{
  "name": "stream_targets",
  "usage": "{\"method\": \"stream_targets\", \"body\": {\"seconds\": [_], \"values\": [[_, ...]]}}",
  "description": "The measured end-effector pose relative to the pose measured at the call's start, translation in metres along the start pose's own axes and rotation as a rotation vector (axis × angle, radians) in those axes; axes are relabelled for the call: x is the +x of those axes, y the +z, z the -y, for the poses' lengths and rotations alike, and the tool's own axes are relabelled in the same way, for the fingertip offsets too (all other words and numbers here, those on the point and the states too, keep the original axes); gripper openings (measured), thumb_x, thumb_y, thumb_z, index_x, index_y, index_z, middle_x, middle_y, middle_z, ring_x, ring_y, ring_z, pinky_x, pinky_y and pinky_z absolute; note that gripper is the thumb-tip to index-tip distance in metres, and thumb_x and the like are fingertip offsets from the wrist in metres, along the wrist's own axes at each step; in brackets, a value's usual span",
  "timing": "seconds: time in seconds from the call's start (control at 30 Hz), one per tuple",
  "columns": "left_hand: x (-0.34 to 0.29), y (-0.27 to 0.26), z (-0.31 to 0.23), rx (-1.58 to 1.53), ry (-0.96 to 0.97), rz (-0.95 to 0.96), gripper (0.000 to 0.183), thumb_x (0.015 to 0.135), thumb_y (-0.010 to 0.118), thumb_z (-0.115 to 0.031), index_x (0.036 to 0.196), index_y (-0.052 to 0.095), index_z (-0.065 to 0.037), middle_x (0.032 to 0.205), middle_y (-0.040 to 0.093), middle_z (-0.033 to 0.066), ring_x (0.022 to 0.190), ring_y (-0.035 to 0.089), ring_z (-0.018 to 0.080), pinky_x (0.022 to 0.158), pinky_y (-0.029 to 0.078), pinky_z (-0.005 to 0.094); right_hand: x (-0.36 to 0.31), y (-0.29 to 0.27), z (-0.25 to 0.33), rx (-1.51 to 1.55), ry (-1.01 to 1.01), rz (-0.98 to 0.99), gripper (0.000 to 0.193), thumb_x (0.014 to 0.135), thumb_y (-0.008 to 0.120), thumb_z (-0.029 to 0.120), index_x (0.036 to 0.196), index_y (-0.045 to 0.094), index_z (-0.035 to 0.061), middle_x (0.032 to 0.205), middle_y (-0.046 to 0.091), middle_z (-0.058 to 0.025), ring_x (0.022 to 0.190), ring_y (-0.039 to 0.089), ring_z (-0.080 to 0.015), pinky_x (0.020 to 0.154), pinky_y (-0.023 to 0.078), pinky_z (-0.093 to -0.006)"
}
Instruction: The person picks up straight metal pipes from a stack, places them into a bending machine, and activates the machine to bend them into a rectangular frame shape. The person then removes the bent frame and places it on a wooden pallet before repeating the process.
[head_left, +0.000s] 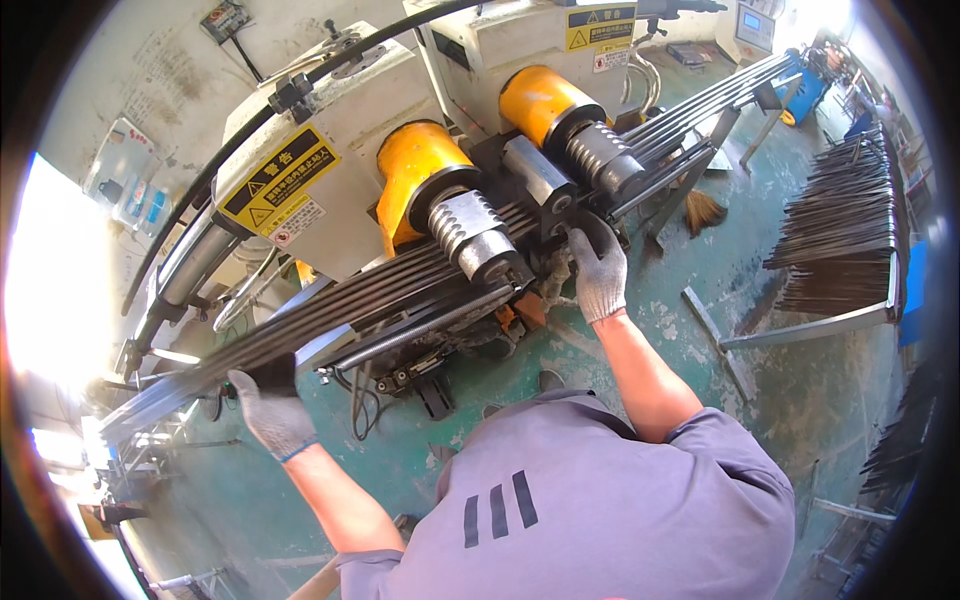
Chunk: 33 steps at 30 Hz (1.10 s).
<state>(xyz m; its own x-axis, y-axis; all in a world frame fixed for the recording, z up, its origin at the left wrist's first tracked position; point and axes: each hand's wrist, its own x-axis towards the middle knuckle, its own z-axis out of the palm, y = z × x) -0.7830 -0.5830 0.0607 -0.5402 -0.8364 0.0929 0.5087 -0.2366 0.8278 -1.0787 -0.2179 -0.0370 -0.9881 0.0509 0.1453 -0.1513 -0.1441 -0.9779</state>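
- Running slantwise along the front edge of the machine [350, 235], a bundle of long metal rods [350, 310] passes behind two ridged rollers; its near-left end reaches past the machine's left edge and looks blurred.
- Gloved left hand [272, 412]: at the rods' underside beyond the machine's left front corner, thumb apart from the fingers; dark fingers merge with the rods' shadow, so I cannot tell whether it grips them.
- Gloved right hand [600, 268]: fingers bent at the front end of a steel block [538, 172], near the middle of the machine's front edge; whether they close on anything, I cannot tell.
- Flanking that block, the left roller [468, 225] and right roller [604, 158] jut forward from yellow covers [412, 170].
- Above the left cover's side, a yellow-and-black warning label [280, 182] sits on the pale housing.
- Farther right, a broom head [704, 212] stands on the green floor [660, 360]; beyond it, a rack [815, 330] carries many dark rods [835, 225].
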Motion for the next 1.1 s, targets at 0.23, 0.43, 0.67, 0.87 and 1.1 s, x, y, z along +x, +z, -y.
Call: {"method": "stream_targets", "body": {"seconds": [0.23,0.43,0.67,0.87,1.1], "values": [[0.039,0.104,-0.076,0.339,0.233,-0.058,0.048,0.106,0.065,-0.033,0.133,0.06,0.006,0.124,0.07,0.0194,0.113,0.069,0.0287,0.098,0.056,0.0434,0.029,0.005,0.017,0.157,0.145,0.032,0.042,0.104,0.065,0.023,0.135,0.064,-0.0043,0.127,0.07,-0.0087,0.115,0.062,-0.0178,0.103,0.047,-0.0321],[0.021,0.216,-0.088,0.459,0.267,0.04,0.038,0.103,0.068,-0.019,0.129,0.061,0.008,0.111,0.073,0.0182,0.104,0.072,0.0253,0.094,0.057,0.0371,0.056,0.011,0.014,0.319,0.285,0.0,0.044,0.103,0.067,0.023,0.138,0.062,-0.003,0.129,0.068,-0.0082,0.116,0.062,-0.0181,0.102,0.048,-0.033],[0.029,0.29,-0.068,0.707,0.277,0.368,0.038,0.094,0.077,-0.018,0.119,0.064,0.008,0.095,0.074,0.0143,0.091,0.073,0.0213,0.088,0.056,0.0336,0.097,0.014,-0.031,0.309,0.132,0.069,0.047,0.099,0.073,0.025,0.138,0.063,0.0003,0.128,0.068,-0.0088,0.115,0.062,-0.0197,0.1,0.048,-0.0345],[0.04,0.342,-0.059,0.963,0.393,0.679,0.037,0.091,0.079,-0.035,0.102,0.075,0.001,0.089,0.072,0.008,0.086,0.07,0.0174,0.083,0.056,0.0331,0.106,0.023,-0.024,0.445,0.299,0.028,0.051,0.096,0.077,0.026,0.139,0.063,0.0011,0.131,0.067,-0.0099,0.117,0.061,-0.0201,0.102,0.048,-0.0353],[0.041,0.379,-0.043,0.92,0.308,0.744,0.049,0.085,0.079,-0.029,0.117,0.07,0.007,0.098,0.072,0.0164,0.091,0.072,0.0269,0.093,0.058,0.0357,0.118,0.022,-0.049,0.261,0.13,-0.002,0.034,0.092,0.078,0.013,0.126,0.07,0.0087,0.113,0.07,-0.0028,0.099,0.067,-0.0143,0.08,0.057,-0.0324]]}}
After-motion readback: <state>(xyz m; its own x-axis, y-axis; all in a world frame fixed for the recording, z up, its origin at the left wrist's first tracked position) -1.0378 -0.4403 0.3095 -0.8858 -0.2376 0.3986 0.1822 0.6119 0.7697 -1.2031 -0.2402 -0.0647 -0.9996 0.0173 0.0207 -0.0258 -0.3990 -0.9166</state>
